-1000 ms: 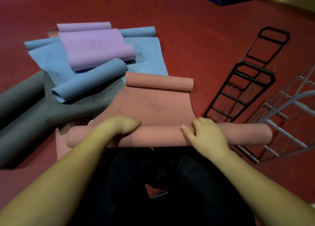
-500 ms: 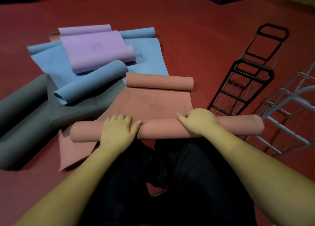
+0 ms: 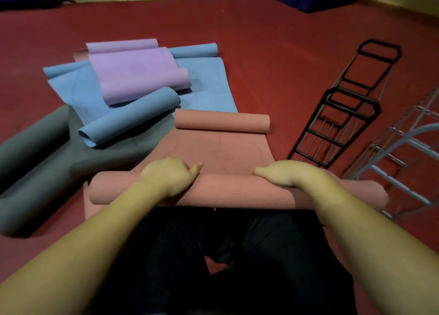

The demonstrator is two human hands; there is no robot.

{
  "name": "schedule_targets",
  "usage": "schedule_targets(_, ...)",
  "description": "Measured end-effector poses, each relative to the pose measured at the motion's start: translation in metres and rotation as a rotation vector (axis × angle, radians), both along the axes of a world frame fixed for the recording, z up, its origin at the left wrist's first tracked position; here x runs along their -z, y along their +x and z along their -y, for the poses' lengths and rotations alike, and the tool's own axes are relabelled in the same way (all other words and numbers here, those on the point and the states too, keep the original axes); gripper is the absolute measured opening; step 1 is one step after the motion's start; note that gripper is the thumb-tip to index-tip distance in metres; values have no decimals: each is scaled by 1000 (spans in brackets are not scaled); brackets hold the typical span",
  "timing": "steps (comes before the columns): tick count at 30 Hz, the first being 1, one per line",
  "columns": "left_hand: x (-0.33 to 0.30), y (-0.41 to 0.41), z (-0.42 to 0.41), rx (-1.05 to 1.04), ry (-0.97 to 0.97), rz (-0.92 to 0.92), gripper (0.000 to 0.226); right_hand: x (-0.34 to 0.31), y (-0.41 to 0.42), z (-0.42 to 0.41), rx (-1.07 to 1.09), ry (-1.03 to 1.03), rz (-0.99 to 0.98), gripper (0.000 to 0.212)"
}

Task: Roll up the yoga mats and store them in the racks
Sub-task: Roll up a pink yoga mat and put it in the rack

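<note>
Salmon yoga mat (image 3: 228, 191) half rolled on the red floor (image 3: 273, 53), near roll under both hands, left hand (image 3: 169, 175) and right hand (image 3: 288, 173) each in a curled grip over its top, far end curled, blue mats (image 3: 206, 89) far left, black rack (image 3: 337, 122) lying right.

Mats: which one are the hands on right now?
The salmon-pink mat. Left hand and right hand grip its near roll; purple, blue and grey mats lie untouched.

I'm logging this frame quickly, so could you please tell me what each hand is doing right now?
Left hand: fingers curled over the salmon mat roll, gripping it.
Right hand: also curled over the same roll, gripping it.
</note>
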State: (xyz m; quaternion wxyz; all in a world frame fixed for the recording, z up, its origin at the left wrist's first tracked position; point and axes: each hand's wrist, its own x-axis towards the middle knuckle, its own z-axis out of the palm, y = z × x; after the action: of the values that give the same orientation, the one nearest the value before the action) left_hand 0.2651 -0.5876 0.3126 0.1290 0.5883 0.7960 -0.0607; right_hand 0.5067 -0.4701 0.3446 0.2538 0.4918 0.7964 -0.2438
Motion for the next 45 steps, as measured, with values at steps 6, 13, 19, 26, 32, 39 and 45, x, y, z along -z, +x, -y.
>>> schedule_targets(6,14,0,12,-35,-44,33,79,20,4,15,-55,233,-113,53)
schedule_targets(13,5,-8,-9,-91,-210,200,71,35,16,40,-74,648,-268,53)
schedule_targets(19,9,-13,-33,-108,-291,314,62,54,16,53,-89,744,-252,59)
schedule_targets(26,14,-17,-25,-69,-28,172,53,51,-1,26,-118,702,-166,64)
schedule_targets(32,33,3,12,-23,336,-59,61,46,-12,-1,-79,508,-101,67)
schedule_targets(39,27,1,-3,-54,203,-106,74,39,-25,-19,-71,320,-18,74)
schedule_targets(45,10,-1,-15,-90,156,13,72,3,-33,-19,-68,101,12,67)
